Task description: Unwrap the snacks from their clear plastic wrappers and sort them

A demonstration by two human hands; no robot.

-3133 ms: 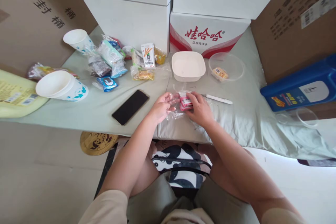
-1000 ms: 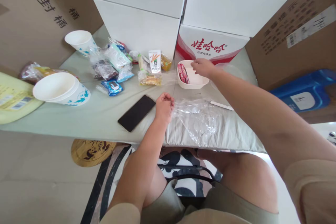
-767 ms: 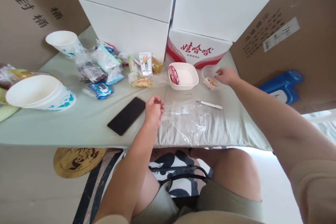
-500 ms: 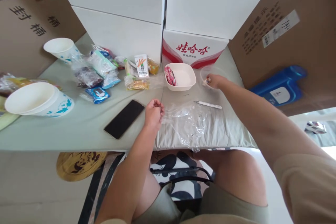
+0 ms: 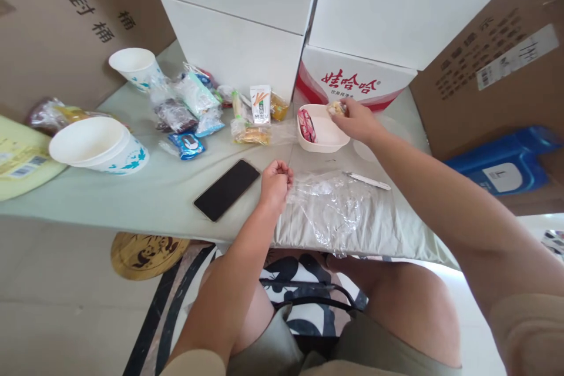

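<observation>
My right hand (image 5: 356, 119) pinches a small wrapped snack (image 5: 336, 108), whitish and tan, over the right rim of a cream square bowl (image 5: 328, 135). Inside that bowl, on its left side, lie pink-and-red packets (image 5: 307, 126). To the right, partly behind my forearm, is a clear round plastic lid or dish (image 5: 368, 151). My left hand (image 5: 277, 181) rests closed on the table, fingers curled at the edge of a crumpled clear plastic bag (image 5: 328, 202). A white pen-like cutter (image 5: 369, 180) lies beyond the bag, and a black phone (image 5: 227, 190) lies left of my left hand.
Packaged snacks (image 5: 189, 103) are heaped at the back left, with a carrot-print packet (image 5: 260, 104) farther right. Paper cups (image 5: 99, 144) stand at left. A red-and-white carton (image 5: 352, 79) backs the bowl; a brown box (image 5: 497, 82) and blue container (image 5: 502, 158) bound the right.
My right hand has moved left from the clear round plastic piece to the bowl, carrying the small snack. My left hand stays at the plastic bag. The view has shifted left.
</observation>
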